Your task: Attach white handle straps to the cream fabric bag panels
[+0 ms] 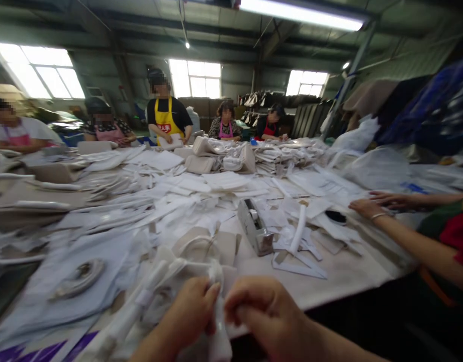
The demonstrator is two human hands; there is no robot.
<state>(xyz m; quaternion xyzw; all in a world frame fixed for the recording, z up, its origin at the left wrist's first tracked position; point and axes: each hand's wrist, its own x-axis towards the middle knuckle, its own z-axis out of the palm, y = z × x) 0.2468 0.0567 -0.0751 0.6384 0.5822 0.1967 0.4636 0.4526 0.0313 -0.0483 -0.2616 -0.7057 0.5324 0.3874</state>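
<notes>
At the bottom centre my left hand [191, 311] and my right hand [261, 311] are both closed in a pinch on a strip of white fabric [217, 296] held between them. The strip rises between my thumbs and hangs down below them. Just beyond my hands lies a beige cloth piece [204, 244] among more white strips on the table [344, 274].
A grey tape dispenser [256, 229] stands mid-table. White fabric pieces and paper cover most of the table. A co-worker's arms [389, 216] reach in from the right. Several other people work at the far side. Stacks of folded pieces [287, 151] sit at the back.
</notes>
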